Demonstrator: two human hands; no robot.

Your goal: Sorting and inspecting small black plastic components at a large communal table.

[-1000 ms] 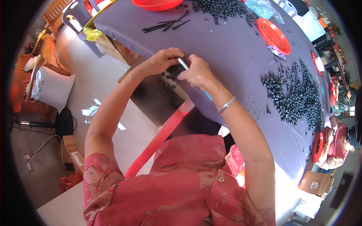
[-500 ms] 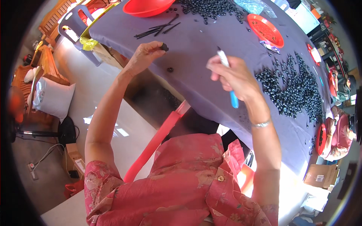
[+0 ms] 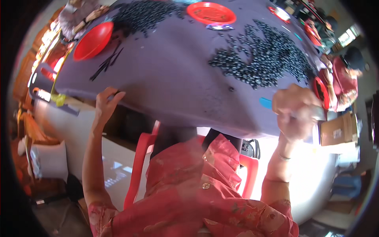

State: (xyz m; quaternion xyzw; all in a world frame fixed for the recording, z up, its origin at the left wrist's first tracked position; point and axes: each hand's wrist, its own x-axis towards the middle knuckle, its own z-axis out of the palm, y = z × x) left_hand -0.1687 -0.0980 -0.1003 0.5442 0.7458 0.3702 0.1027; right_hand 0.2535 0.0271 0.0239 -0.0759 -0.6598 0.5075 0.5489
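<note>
My left hand [image 3: 106, 104] is over the table's near left edge, thumb and fingers pinched on a small black piece [image 3: 117, 93], mostly hidden by the fingertips. On the right, my right hand [image 3: 295, 112] is raised near the table edge, blurred by motion and closed around a slim pen-like tool. The tool's blue end [image 3: 265, 103] sticks out on the hand's left side. Beyond that hand spreads a broad patch of small shiny black pieces [image 3: 262, 59]. Thin black sticks [image 3: 106, 63] lie on the purple tablecloth [image 3: 166, 75] beyond my left hand.
A red bowl [image 3: 94, 41] stands at the far left, near another black heap [image 3: 148, 15]. A red plate [image 3: 211, 14] with small bits sits at the back, a purple packet [image 3: 220, 27] before it. Other people sit at the far left and right. A red chair [image 3: 140, 166] is under me.
The view has turned right and shows more of the table. My right hand has swung right, away from my left hand, with the tool turned sideways. My left hand keeps its pinch.
</note>
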